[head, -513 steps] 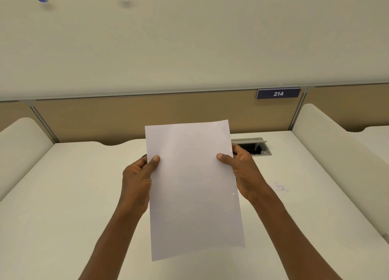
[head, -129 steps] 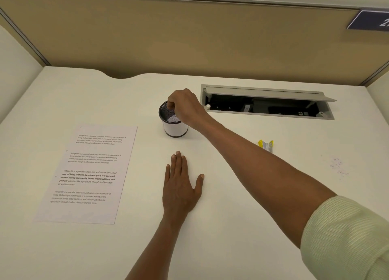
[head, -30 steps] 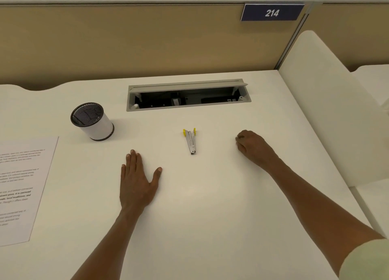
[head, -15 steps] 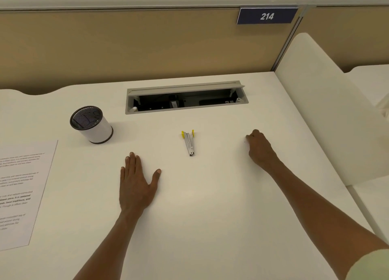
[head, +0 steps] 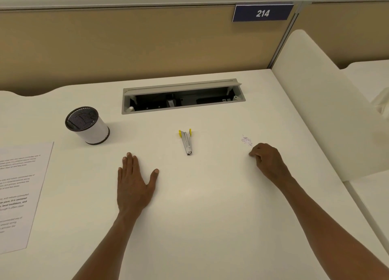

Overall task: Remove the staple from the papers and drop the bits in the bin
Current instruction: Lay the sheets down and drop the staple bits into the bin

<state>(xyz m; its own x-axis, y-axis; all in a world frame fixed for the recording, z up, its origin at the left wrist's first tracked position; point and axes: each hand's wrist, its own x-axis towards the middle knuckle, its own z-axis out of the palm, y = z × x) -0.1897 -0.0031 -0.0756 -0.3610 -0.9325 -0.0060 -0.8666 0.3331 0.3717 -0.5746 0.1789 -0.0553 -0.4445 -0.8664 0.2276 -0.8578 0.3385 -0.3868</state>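
2 bare forearms, no sleeves visible

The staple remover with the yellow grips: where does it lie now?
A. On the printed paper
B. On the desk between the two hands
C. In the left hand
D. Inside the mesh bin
B: the staple remover lies untouched on the desk, between the flat left hand and the curled right hand.

An office or study-hall workstation: a white desk (head: 210, 195) is closed in by a tan partition (head: 126, 48) behind and a white divider (head: 315, 103) at the side. A blue plate numbered 214 (head: 262, 13) marks the seat, and a cable hatch (head: 183, 96) with its lid raised is set into the desktop
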